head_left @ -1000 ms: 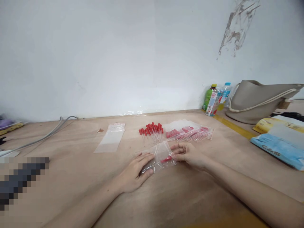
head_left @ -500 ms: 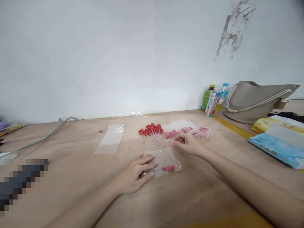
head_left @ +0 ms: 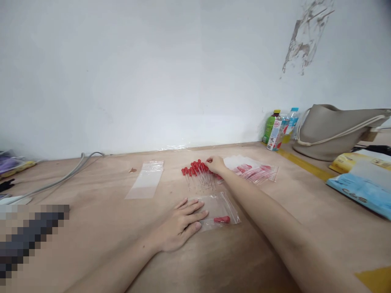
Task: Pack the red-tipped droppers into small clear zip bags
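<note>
My left hand (head_left: 186, 224) lies flat with spread fingers on a clear zip bag (head_left: 218, 203) in the middle of the table. Inside that bag is a dropper with a red bulb (head_left: 222, 219); its thin stem runs toward my fingers. Farther off, my right hand (head_left: 216, 165) has its fingers pinched at the right end of a pile of red-bulbed droppers (head_left: 200, 173), on a bulb there; the fingertips partly hide it. Just right of this hand, several filled zip bags (head_left: 256, 173) overlap, red bulbs showing through.
Flat bags (head_left: 146, 181) lie left of the dropper pile. Bottles (head_left: 275, 130) and a grey bag with a cord (head_left: 332, 130) stand at the back right. A blue and yellow packet (head_left: 360, 183) lies at the right. A cable (head_left: 67, 175) crosses the left side.
My right hand has moved from in front of the filled bags, left and away from me, to the dropper pile. My left hand stays on the zip bag; the view has shifted slightly.
</note>
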Action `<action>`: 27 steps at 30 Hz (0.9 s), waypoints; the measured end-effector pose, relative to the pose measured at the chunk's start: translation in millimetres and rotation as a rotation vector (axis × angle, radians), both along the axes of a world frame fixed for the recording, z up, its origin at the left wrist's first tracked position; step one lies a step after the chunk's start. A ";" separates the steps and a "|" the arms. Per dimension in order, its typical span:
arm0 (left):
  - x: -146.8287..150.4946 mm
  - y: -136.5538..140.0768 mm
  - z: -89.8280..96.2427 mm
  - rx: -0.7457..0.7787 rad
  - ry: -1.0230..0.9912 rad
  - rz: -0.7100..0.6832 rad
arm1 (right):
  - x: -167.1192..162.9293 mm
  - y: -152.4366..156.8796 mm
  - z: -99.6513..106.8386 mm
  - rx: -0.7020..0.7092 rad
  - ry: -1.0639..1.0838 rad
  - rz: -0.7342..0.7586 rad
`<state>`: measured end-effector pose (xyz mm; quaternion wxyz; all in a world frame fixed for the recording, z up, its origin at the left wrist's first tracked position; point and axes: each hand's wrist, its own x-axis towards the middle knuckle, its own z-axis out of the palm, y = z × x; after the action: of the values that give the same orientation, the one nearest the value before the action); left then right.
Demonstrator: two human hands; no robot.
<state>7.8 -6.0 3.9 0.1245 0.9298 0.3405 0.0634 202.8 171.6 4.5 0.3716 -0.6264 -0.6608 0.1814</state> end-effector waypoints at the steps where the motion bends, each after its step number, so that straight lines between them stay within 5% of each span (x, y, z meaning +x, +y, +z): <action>1: -0.1 -0.3 -0.1 0.004 -0.007 0.000 | -2.0 1.4 -0.3 -0.009 0.030 -0.012; 7: -0.6 -0.7 -3.5 0.035 -0.070 0.026 | 7.5 -14.2 9.6 0.028 0.252 -0.021; 13: -0.1 1.0 -7.1 0.055 -0.098 0.057 | 67.5 -82.3 6.5 0.250 0.698 -0.002; 20: 0.6 1.4 -7.0 0.042 -0.121 0.060 | 87.9 -133.4 -20.2 -0.023 1.028 -0.088; 27: 1.0 1.2 -7.6 0.039 -0.130 0.062 | 72.6 -149.1 -22.5 -0.286 1.103 0.115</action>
<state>8.8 -4.7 -3.7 0.1264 0.9149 0.3590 0.1342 275.4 22.5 -18.0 0.5626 -0.4462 -0.3708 0.5891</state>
